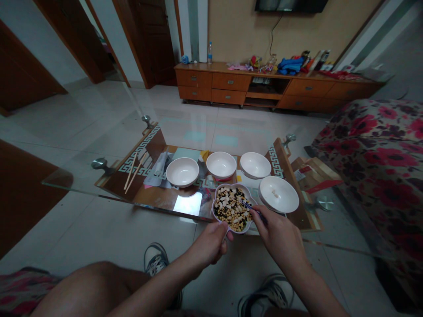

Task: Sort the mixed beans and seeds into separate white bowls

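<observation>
My left hand (216,241) is closed on the near edge of a pale flower-shaped bowl (251,197), with the thumb at its rim. A mix of yellow, black and pale beans or seeds (233,207) fills this bowl. In my right hand (276,229) is a slim dark purple utensil (246,204), its tip among the beans; its exact kind is too small to tell. Just right of it stands a white bowl (287,193) with a few pale pieces (274,193) inside. Three more white bowls, the left one (183,171), the middle one (221,164) and the right one (255,165), stand behind.
The bowls stand on a glass table (109,196) with metal supports (101,164). Wooden chopsticks (135,174) lie at left, apparently on the glass. A paper bag (315,174) sits at right beside a floral-covered sofa (373,145). A wooden cabinet (228,83) runs along the wall.
</observation>
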Demonstrator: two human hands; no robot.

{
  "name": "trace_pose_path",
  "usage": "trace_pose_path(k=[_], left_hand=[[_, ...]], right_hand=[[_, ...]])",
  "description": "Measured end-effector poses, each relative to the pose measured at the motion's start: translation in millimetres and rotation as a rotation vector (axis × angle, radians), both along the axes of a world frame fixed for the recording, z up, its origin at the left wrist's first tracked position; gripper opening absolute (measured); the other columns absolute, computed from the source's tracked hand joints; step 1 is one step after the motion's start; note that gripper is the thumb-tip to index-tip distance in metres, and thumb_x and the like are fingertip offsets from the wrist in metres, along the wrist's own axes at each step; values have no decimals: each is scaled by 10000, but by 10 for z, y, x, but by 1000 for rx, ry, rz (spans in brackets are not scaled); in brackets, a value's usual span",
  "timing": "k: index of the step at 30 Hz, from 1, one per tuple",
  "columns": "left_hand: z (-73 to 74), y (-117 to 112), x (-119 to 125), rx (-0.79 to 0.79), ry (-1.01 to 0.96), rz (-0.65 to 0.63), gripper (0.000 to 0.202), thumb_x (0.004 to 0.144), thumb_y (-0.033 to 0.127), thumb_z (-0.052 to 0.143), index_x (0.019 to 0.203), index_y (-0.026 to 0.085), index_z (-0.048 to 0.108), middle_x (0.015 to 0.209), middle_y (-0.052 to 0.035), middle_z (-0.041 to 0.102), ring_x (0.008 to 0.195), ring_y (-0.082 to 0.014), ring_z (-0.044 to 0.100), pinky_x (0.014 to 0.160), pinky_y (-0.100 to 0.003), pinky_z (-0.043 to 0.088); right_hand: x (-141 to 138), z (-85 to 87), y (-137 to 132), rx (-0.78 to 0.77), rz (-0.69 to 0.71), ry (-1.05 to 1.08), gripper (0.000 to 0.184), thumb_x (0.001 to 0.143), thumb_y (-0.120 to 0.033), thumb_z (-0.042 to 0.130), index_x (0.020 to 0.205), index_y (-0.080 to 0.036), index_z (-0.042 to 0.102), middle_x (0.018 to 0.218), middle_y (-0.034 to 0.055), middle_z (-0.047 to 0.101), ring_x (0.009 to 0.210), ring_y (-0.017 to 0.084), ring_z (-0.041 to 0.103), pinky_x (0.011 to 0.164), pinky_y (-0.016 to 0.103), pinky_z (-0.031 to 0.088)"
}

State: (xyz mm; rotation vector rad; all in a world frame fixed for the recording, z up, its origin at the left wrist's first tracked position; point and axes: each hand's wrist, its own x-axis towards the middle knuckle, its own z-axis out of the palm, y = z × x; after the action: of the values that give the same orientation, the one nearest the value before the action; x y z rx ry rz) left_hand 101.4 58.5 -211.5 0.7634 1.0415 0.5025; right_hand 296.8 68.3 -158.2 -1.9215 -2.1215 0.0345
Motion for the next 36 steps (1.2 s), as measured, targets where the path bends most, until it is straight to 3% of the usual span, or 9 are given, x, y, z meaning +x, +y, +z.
trace_pose_path(k=[9,16,23,27,32,36], left_hand=[[19,-13,-19,1,14,-8,485,901,664,353,856,210,515,411,92,377,318,-70,197,327,-184,158],[4,-10,-24,3,4,-14,476,908,652,347,855,210,514,424,90,385,322,-72,200,338,-188,153],[-29,-8,-16,4,3,-9,476,902,655,356,848,209,513,427,90,389,322,-69,195,344,-187,159],[4,-4,-13,9,10,-8,484,899,660,362,844,205,518,424,90,382,326,-69,197,342,-188,155],[4,-15,-6,3,3,-6,503,889,680,350,849,206,514,418,93,373,322,-70,197,345,-189,147],[31,-9,-9,3,-4,-10,496,880,684,365,844,210,508,415,97,370,318,-66,176,340,-191,145]], right_hand=[[45,38,5,82,-10,28,300,969,-417,464,1015,-263,717,795,21,764,643,203,720,490,262,404],[226,174,39,161,-221,-7,288,934,-431,518,1014,-246,724,738,46,744,593,207,684,504,264,351],[271,241,39,21,-422,-41,261,915,-432,543,1030,-263,705,709,56,716,575,212,643,491,268,284],[231,231,56,10,-414,-7,302,937,-455,494,1069,-246,668,683,51,686,572,209,625,502,272,300],[186,175,96,86,-287,85,292,954,-424,442,1038,-199,608,940,97,711,777,236,666,604,294,395],[174,130,94,-31,-282,87,295,977,-429,396,1055,-214,581,872,78,712,694,230,653,581,296,375]])
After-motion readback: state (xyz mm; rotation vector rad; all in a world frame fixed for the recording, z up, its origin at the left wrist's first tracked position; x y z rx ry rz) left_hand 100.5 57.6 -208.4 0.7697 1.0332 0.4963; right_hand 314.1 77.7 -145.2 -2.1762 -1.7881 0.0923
